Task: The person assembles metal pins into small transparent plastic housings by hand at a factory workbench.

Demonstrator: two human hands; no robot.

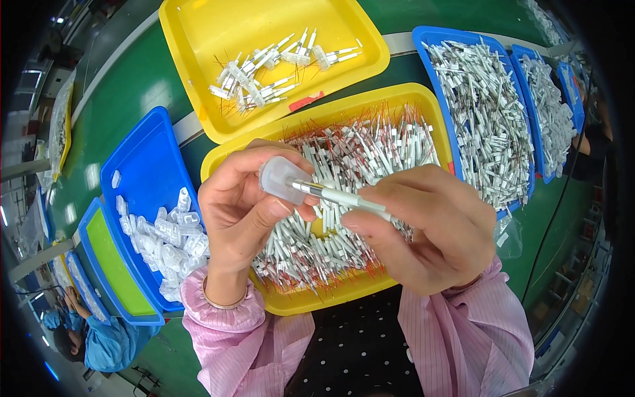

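Note:
My left hand (235,212) pinches a translucent plastic housing (276,177) between thumb and fingers. A slim white stick-shaped part with a metal band (340,196) is gripped by the thumb and fingertips of my right hand (436,225). Its metal end points left and meets the housing's side; how deep it sits, I cannot tell. Both hands are above a yellow tray (288,306), heaped with similar white sticks (297,255) that have thin red wires.
A farther yellow tray (192,59) holds a few sticks joined to clear housings (245,83). Clear plastic housings (175,238) lie in a blue tray (142,145) at left. White sticks fill a blue tray (476,112) at right. A person in blue (116,344) sits far left.

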